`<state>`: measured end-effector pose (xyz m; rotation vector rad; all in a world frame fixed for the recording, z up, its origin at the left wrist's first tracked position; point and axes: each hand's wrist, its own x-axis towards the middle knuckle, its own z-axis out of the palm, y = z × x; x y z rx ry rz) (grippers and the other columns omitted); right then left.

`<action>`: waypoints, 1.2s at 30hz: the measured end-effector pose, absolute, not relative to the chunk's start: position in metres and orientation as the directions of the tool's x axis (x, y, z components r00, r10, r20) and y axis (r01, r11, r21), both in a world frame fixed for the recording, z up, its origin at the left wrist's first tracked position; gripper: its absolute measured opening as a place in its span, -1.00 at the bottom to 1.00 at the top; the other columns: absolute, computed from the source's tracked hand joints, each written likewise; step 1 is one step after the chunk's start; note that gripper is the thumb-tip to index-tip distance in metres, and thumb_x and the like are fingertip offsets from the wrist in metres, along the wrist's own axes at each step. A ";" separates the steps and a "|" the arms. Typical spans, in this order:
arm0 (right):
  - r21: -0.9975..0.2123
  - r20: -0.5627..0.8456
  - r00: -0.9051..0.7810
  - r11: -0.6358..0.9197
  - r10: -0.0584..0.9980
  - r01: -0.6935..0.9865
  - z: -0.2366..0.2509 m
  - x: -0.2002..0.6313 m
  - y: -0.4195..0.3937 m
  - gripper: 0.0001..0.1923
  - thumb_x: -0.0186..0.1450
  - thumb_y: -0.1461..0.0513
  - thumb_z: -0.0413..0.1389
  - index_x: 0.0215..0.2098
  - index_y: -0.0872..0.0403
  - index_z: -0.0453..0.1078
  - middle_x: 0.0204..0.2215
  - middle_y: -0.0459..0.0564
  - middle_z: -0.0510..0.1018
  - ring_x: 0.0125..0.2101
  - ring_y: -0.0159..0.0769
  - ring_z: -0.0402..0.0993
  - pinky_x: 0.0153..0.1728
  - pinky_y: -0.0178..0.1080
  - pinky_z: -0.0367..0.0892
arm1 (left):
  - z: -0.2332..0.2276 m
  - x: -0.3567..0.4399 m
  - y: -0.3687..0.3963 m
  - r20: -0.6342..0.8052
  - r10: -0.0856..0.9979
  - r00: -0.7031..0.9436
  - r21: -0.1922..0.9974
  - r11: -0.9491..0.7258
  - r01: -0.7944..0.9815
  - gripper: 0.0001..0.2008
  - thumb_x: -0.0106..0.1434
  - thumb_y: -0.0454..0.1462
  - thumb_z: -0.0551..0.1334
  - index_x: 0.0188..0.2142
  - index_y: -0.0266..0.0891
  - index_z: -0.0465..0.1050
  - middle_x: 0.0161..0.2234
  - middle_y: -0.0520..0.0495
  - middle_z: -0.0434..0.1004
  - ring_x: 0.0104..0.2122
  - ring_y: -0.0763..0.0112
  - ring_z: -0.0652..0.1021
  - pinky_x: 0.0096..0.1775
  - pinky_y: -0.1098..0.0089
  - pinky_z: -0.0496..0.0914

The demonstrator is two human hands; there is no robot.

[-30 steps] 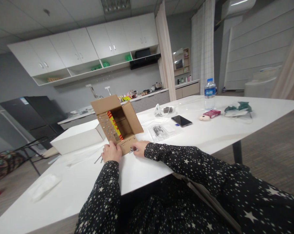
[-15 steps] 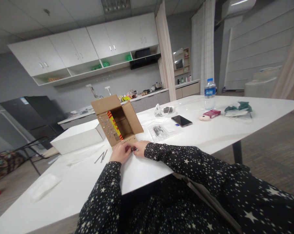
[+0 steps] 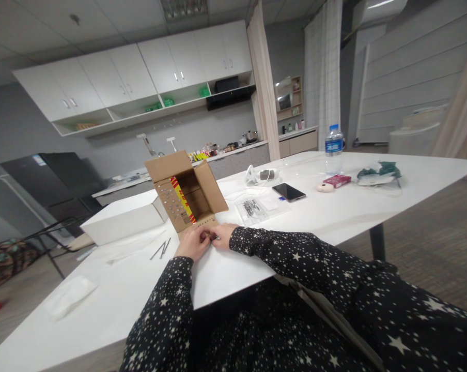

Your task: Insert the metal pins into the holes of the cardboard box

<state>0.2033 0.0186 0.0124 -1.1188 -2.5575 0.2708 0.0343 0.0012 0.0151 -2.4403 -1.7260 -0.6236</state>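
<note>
Screws (image 3: pixel 214 237), small and hard to make out, sit pinched between my two hands at the near flap of the cardboard box (image 3: pixel 187 196) on the surface (image 3: pixel 334 212). My left hand (image 3: pixel 192 243) and right hand (image 3: pixel 223 235) curl nearly closed, fingertips meeting. They look light, stiff and slippery, best gripped by the shank.

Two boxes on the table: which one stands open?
The brown cardboard box by both hands, flaps raised with its inside showing; the long white box to its left looks shut.
</note>
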 end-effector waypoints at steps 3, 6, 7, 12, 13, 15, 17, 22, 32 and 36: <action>-0.297 0.222 -0.639 0.675 0.737 0.675 0.013 0.203 0.018 -0.63 0.18 0.14 0.00 -0.07 -0.05 0.44 -0.21 -0.01 0.58 -0.20 -0.12 0.49 -0.25 -0.20 0.36 | 0.014 0.034 0.002 0.368 0.889 0.272 0.178 -0.355 0.918 -0.82 0.10 -0.25 0.11 -0.36 -0.19 0.47 -0.43 -0.02 0.51 -0.40 0.36 0.46 -0.34 0.38 0.30; -0.295 0.218 -0.638 0.673 0.738 0.678 0.013 0.203 0.018 -0.61 0.18 0.13 0.00 -0.03 -0.07 0.42 -0.18 -0.02 0.57 -0.19 -0.12 0.49 -0.23 -0.20 0.36 | 0.012 0.034 0.003 0.369 0.890 0.269 0.197 -0.358 0.913 -0.83 0.09 -0.26 0.11 -0.36 -0.21 0.45 -0.41 -0.04 0.51 -0.40 0.37 0.46 -0.34 0.39 0.30; -0.295 0.220 -0.639 0.675 0.737 0.676 0.013 0.203 0.018 -0.61 0.18 0.13 0.00 -0.03 -0.07 0.42 -0.17 -0.02 0.57 -0.18 -0.12 0.49 -0.22 -0.20 0.36 | 0.012 0.034 0.003 0.369 0.889 0.270 0.199 -0.360 0.912 -0.83 0.09 -0.26 0.11 -0.36 -0.21 0.45 -0.41 -0.04 0.50 -0.39 0.37 0.46 -0.33 0.39 0.30; -0.300 0.215 -0.636 0.670 0.741 0.679 0.016 0.204 0.016 -0.62 0.18 0.13 0.00 -0.06 -0.03 0.43 -0.18 0.01 0.57 -0.19 -0.11 0.49 -0.25 -0.21 0.36 | 0.013 0.035 0.002 0.351 0.900 0.258 0.187 -0.338 0.922 -0.83 0.10 -0.25 0.09 -0.37 -0.22 0.43 -0.42 -0.05 0.50 -0.39 0.35 0.46 -0.34 0.38 0.30; -0.301 0.214 -0.634 0.668 0.743 0.681 0.016 0.205 0.016 -0.63 0.18 0.13 0.00 -0.07 -0.02 0.43 -0.19 0.02 0.57 -0.19 -0.10 0.49 -0.26 -0.20 0.36 | 0.014 0.036 0.001 0.345 0.902 0.258 0.181 -0.334 0.925 -0.82 0.11 -0.24 0.08 -0.37 -0.22 0.43 -0.42 -0.05 0.50 -0.39 0.35 0.46 -0.34 0.37 0.30; -0.303 0.216 -0.630 0.664 0.746 0.684 0.016 0.205 0.015 -0.64 0.17 0.13 0.00 -0.11 0.00 0.44 -0.21 0.03 0.58 -0.20 -0.10 0.49 -0.27 -0.20 0.36 | 0.016 0.037 0.000 0.344 0.903 0.256 0.166 -0.327 0.930 -0.82 0.11 -0.25 0.07 -0.38 -0.22 0.43 -0.41 -0.06 0.50 -0.38 0.34 0.46 -0.33 0.37 0.30; -0.303 0.210 -0.628 0.660 0.750 0.687 0.015 0.204 0.016 -0.65 0.17 0.12 -0.01 -0.13 0.00 0.44 -0.22 0.04 0.57 -0.21 -0.10 0.49 -0.28 -0.19 0.36 | 0.018 0.039 -0.001 0.366 0.899 0.239 0.155 -0.313 0.937 -0.83 0.11 -0.25 0.07 -0.38 -0.22 0.42 -0.41 -0.07 0.50 -0.38 0.35 0.47 -0.31 0.37 0.30; -0.305 0.196 -0.623 0.651 0.757 0.695 0.013 0.203 0.019 -0.64 0.17 0.11 -0.01 -0.11 0.02 0.42 -0.21 0.06 0.56 -0.22 -0.12 0.49 -0.32 -0.20 0.36 | 0.021 0.042 -0.006 0.425 0.893 0.150 0.202 -0.255 0.946 -0.84 0.13 -0.21 0.07 -0.39 -0.21 0.37 -0.47 -0.03 0.49 -0.43 0.36 0.47 -0.34 0.38 0.31; -0.313 0.166 -0.605 0.623 0.779 0.717 0.018 0.204 0.016 -0.66 0.17 0.12 0.03 -0.12 0.01 0.43 -0.26 0.04 0.57 -0.26 -0.14 0.50 -0.37 -0.24 0.34 | 0.022 0.048 -0.010 0.564 0.826 0.005 0.419 -0.291 0.860 -0.88 0.06 -0.20 0.11 -0.41 -0.18 0.29 -0.50 0.06 0.46 -0.50 0.45 0.45 -0.36 0.42 0.34; -0.312 0.185 -0.618 0.642 0.764 0.700 0.017 0.205 0.016 -0.68 0.16 0.12 0.03 -0.15 0.00 0.44 -0.27 0.04 0.56 -0.25 -0.13 0.49 -0.34 -0.22 0.33 | 0.024 0.049 -0.012 0.628 0.778 -0.033 0.428 -0.310 0.849 -0.87 0.09 -0.20 0.10 -0.39 -0.18 0.31 -0.48 0.05 0.47 -0.49 0.47 0.44 -0.33 0.43 0.33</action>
